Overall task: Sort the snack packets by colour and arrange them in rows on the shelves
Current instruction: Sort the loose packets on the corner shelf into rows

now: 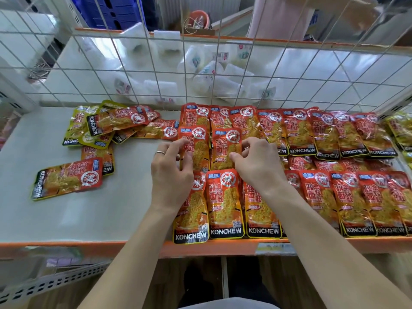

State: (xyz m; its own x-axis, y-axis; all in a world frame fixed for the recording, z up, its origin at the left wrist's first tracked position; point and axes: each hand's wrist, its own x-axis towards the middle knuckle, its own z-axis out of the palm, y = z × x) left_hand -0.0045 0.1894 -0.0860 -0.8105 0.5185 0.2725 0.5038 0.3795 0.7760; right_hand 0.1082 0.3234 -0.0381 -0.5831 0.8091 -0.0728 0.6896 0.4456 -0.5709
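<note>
On the pale shelf, the left hand pinches a red packet by its left edge. The right hand pinches the neighbouring packet. Both packets lie among the red rows. A mixed heap lies well apart, to the left.

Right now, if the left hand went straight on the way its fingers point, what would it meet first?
The left hand pinches a middle-row packet. Past that, the back-row packet would probably come first, then the mesh, though depth is hard to judge.
</note>
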